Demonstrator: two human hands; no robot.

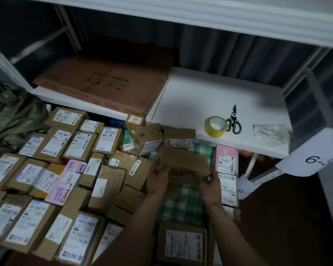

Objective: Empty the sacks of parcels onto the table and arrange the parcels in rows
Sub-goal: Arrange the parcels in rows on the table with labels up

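Arranging step: both hands hold one brown parcel (183, 166) above the table, label side not showing.

Left hand (158, 178) fingers clamped on the parcel's left edge, right hand (210, 184) fingers pinched on its near right corner; parcel tilted, lifted over the bare green checked cloth (181, 206). Rows of labelled parcels (52, 169) already fill the left of the table; a loose jumble (146, 137) sits far centre, under the white shelf (215, 96) carrying tape roll (215, 126) and scissors (233, 121). Green sack (12, 116) lies far left. Next move likely: turn label up, set it down square in the gap, touching its neighbours.
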